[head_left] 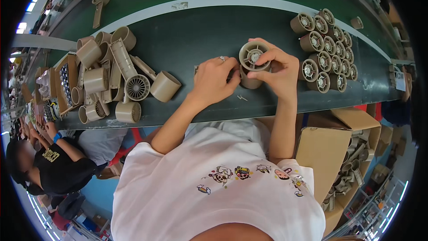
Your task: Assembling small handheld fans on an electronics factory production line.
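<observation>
A dark green worktop [200, 29] spans the scene, with an open cardboard box [323, 151] of beige parts below its right edge. On the left a loose heap of beige housings [96, 80] leans and overlaps, while upright cylinders [323, 60] stand packed together on the right, leaving little room on that side. Between them, the right hand [285, 67] grips a beige cylinder [254, 56] with a spoked hub, thumb and fingers at its rim; the left hand [214, 80] is curled just beside it, and I cannot tell whether it holds anything. The cylinder looks light, stiff and rather smooth; the outer wall seems the safest hold, as the spokes look fragile. Tiny pale pieces [241, 97] lie just below the hands, easily brushed aside
</observation>
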Action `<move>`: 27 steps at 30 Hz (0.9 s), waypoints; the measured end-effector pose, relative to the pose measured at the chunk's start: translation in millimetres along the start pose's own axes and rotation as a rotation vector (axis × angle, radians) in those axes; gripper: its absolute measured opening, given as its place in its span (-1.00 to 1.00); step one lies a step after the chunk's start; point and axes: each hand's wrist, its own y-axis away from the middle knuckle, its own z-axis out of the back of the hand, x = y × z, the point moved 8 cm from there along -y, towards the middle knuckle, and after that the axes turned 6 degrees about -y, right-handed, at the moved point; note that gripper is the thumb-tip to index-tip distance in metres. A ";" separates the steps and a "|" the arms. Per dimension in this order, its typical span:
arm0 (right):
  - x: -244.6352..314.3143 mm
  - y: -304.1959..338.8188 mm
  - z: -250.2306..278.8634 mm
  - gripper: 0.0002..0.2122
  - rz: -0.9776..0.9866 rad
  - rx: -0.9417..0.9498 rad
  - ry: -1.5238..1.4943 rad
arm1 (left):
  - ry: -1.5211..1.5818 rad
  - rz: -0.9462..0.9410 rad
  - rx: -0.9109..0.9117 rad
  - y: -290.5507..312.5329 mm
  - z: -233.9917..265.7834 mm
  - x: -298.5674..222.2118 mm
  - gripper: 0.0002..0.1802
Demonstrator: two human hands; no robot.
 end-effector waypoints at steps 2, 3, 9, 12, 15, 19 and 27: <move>9.2 6.9 -10.5 -0.74 0.157 -0.095 0.322 | -0.072 -0.024 -0.049 -1.7 3.5 -3.3 -0.89; 9.7 10.0 -15.9 -0.73 0.178 -0.137 0.347 | -0.067 -0.019 -0.042 -1.0 2.6 0.1 -0.89; -14.3 3.1 -6.0 -0.79 0.053 -0.006 -0.052 | -0.226 -0.064 -0.116 1.9 5.1 4.9 -0.89; -18.6 5.3 6.6 -0.79 0.173 0.024 -0.174 | -0.255 -0.110 -0.128 -1.1 3.6 3.1 -0.88; -13.8 5.3 8.1 -0.78 0.284 0.109 -0.035 | -0.267 -0.145 -0.116 -0.2 3.0 0.9 -0.88; -12.7 5.1 5.8 -0.76 0.309 0.121 0.020 | -0.209 -0.113 -0.085 -1.2 -1.3 15.4 -0.88; -15.4 4.1 11.3 -0.78 0.211 0.153 0.092 | -0.254 -0.091 -0.167 -1.8 2.9 12.3 -0.89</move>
